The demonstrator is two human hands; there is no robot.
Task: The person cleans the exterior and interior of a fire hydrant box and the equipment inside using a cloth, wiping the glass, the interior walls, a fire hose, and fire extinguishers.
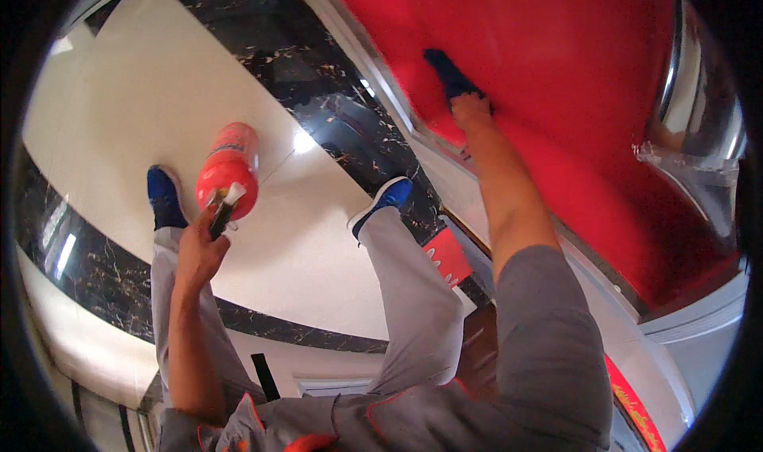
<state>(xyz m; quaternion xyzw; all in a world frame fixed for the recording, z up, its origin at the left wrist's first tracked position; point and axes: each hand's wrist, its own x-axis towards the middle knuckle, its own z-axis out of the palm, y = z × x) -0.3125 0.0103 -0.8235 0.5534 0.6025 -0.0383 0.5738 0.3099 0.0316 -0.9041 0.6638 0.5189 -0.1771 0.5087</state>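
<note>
My left hand (201,250) grips the handle of a red fire extinguisher (228,165). Its rounded body hangs out over or rests on the pale floor tiles; I cannot tell which. A white piece shows at its valve head, and a label with writing is on its side. On the right, my right hand (471,105) reaches out with a dark blue cloth (451,75). The cloth lies against a large red panel (560,65) and is bunched under my fingers.
A metal frame (396,103) edges the panel. Black marbled stone bands (322,100) border the pale tile floor (137,94). My blue shoes (166,196) stand apart on the floor. A red printed sheet (448,258) is low beside my right leg; shiny metal (691,88) curves at far right.
</note>
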